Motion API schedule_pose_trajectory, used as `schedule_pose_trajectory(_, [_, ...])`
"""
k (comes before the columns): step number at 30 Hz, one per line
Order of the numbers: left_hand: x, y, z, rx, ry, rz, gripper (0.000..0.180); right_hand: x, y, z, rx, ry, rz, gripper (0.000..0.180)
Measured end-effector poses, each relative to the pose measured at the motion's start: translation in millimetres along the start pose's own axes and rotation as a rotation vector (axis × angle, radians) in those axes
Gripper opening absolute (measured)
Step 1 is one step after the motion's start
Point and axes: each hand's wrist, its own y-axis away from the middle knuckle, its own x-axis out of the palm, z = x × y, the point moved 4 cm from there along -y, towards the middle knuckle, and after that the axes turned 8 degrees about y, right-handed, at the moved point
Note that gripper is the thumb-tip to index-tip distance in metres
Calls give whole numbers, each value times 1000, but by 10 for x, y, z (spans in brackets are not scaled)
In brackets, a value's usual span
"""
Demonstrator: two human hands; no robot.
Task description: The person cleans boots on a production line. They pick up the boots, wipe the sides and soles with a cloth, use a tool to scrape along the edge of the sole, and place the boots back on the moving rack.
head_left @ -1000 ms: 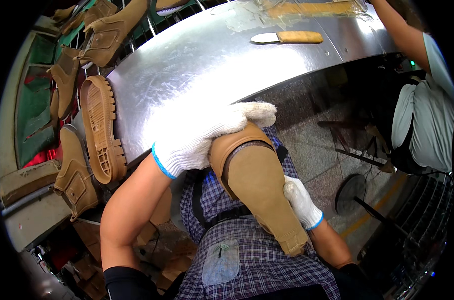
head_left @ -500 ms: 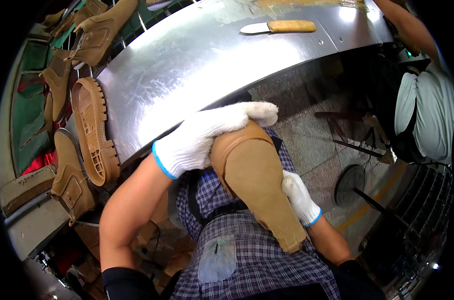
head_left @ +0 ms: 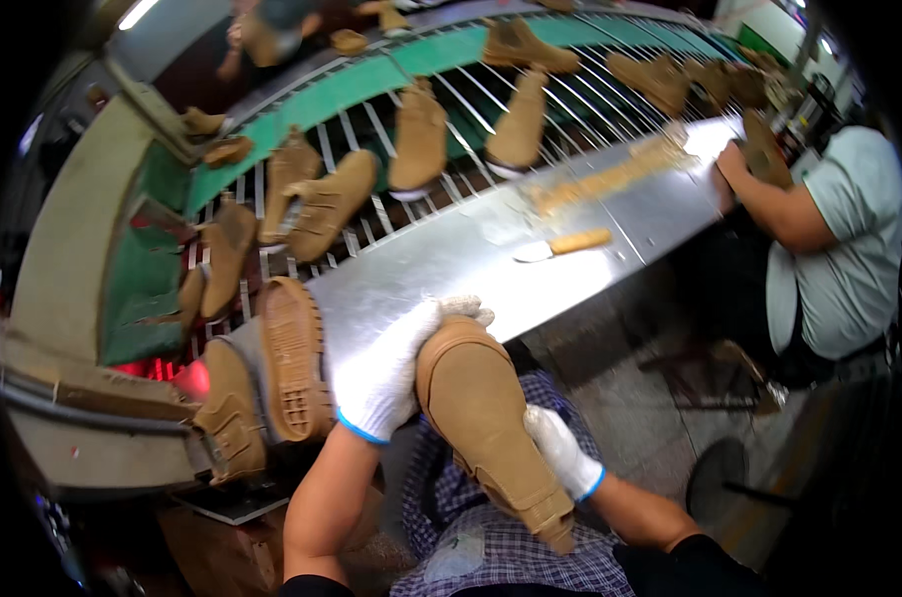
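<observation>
A tan suede boot (head_left: 476, 403) is in both of my hands above my lap, its rounded toe up toward the bench and its ankle end toward me. My left hand (head_left: 391, 366), in a white knit glove with a blue cuff, is closed around the left side of the toe, with fingers over its top edge. My right hand (head_left: 562, 450), gloved the same way, grips the boot's right side near the ankle; part of its fingers is hidden. A loose tan rubber sole (head_left: 293, 363) stands left of my left hand, beside another tan boot (head_left: 230, 408).
A metal bench (head_left: 411, 269) runs across in front of me, bearing a knife (head_left: 570, 244) with a yellowish handle. Beyond it, a barred rack (head_left: 461, 109) holds several tan boots. At right a co-worker (head_left: 834, 239) in a pale shirt handles a boot. A round dark base (head_left: 718, 478) stands on the floor.
My view has lifted, so the rack and the co-worker now show more. The boot has turned slightly in my hands, and more of its side shows. Both hands keep their hold.
</observation>
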Motion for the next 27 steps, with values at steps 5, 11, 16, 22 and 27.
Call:
schedule_pose_trajectory(5, [-758,295,107,92,-88,-258,45,281,-192,179,226,789,238,59])
schedule_pose_trajectory(11, [-974,614,268,15,95,-288,53,-366,-741,1312,-176,1589,41,40])
schedule_pose_trajectory(16, [-1038,650,-17,34,-37,-130,62,-1250,-1544,1916,-383,1985,-318,38])
schedule_pose_trajectory(22, [-949,768,-236,-12,-163,-72,83,-1410,-1692,1674,-245,1993,-605,34])
schedule_pose_trajectory(27, [-837,838,-232,-7,-293,-100,116,-151,-546,1190,-827,1480,66,34])
